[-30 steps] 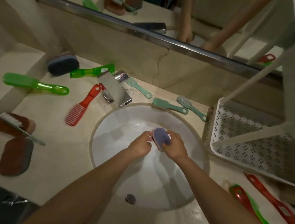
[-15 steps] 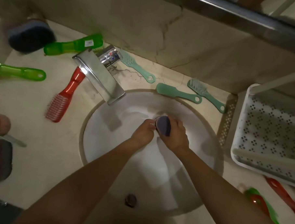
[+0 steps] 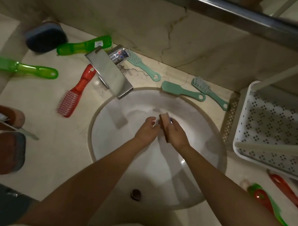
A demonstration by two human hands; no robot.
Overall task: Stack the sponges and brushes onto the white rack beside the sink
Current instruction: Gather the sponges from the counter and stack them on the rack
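Sponge (image 3: 163,128) stands on edge over the sink (image 3: 205,132) bowl, its brown face turned left and a sliver of blue showing at its top. The right grip (image 3: 177,133) has hold of it, fingers wrapped across the far side and the thumb along the near edge. The left grip (image 3: 147,130) sits just left of the sponge with its fingers loosely curled and holding nothing; whether a fingertip touches the brown face cannot be told. Both bare forearms run up from the lower edge and converge at the middle of the bowl, wrists nearly straight.

Below the grips lies the drain (image 3: 135,194). Up and to the left, the steel faucet (image 3: 110,72) juts over the rim. Just beyond the grips, on the counter (image 3: 61,143), lie three teal brushes (image 3: 182,92). Further left sit a red brush (image 3: 74,94), two green brushes (image 3: 86,46), a dark blue sponge (image 3: 45,38) and brown sponges (image 3: 6,152). To the right of the grips stands the white rack (image 3: 272,135), well apart from the sponge, with red and green brushes (image 3: 267,201) on the counter below it.
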